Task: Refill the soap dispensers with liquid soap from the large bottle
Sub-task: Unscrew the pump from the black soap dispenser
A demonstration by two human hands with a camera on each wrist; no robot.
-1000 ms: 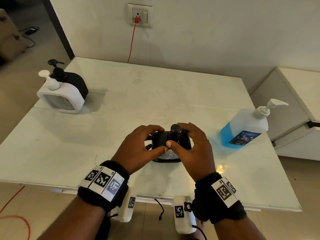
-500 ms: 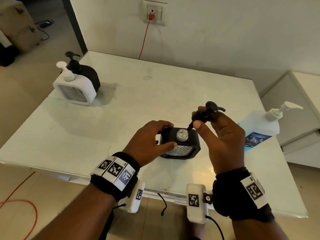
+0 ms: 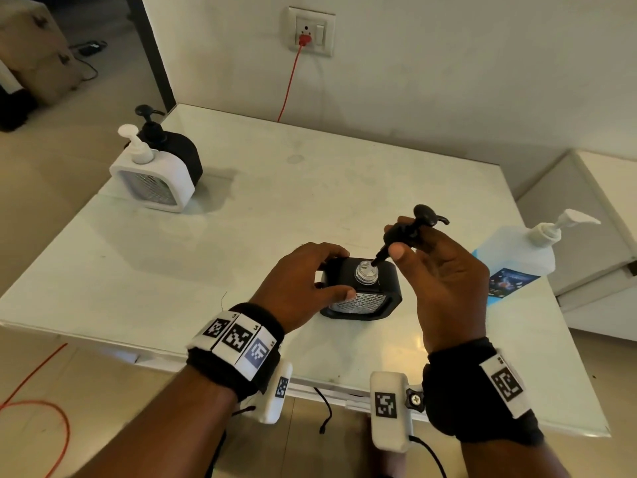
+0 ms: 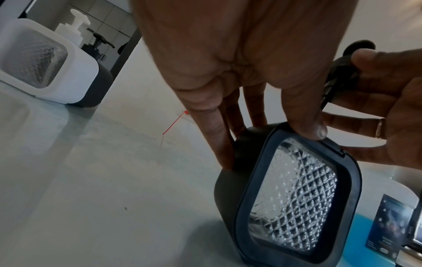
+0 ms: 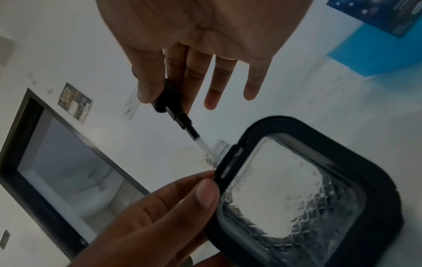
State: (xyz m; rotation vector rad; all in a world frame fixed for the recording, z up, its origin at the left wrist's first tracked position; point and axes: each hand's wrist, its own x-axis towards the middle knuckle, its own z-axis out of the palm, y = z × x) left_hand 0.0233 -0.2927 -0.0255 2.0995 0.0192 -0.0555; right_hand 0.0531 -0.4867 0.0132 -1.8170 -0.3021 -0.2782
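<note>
A black square soap dispenser point(image 3: 368, 298) point(image 4: 297, 198) point(image 5: 319, 189) with a clear ribbed window stands near the table's front edge. Its clear threaded neck point(image 3: 366, 270) is uncovered. My left hand point(image 3: 303, 281) point(image 4: 262, 101) grips the dispenser's top left corner between thumb and fingers. My right hand point(image 3: 441, 270) point(image 5: 173, 79) pinches the black pump head point(image 3: 418, 224) point(image 5: 170, 101) above and right of the neck. The pump's tube point(image 5: 200, 143) slants down into the neck. The large clear bottle point(image 3: 517, 257) with blue liquid and a white pump stands at the right.
A white dispenser point(image 3: 151, 177) and a second black dispenser point(image 3: 172, 150) behind it stand at the table's point(image 3: 241, 219) far left. A red cord point(image 3: 289, 84) hangs from a wall socket. A white cabinet point(image 3: 593, 236) adjoins the table on the right.
My right hand went from resting on the pump on the dispenser to holding the pump lifted up and to the right, baring the clear neck. My left hand stayed on the dispenser.
</note>
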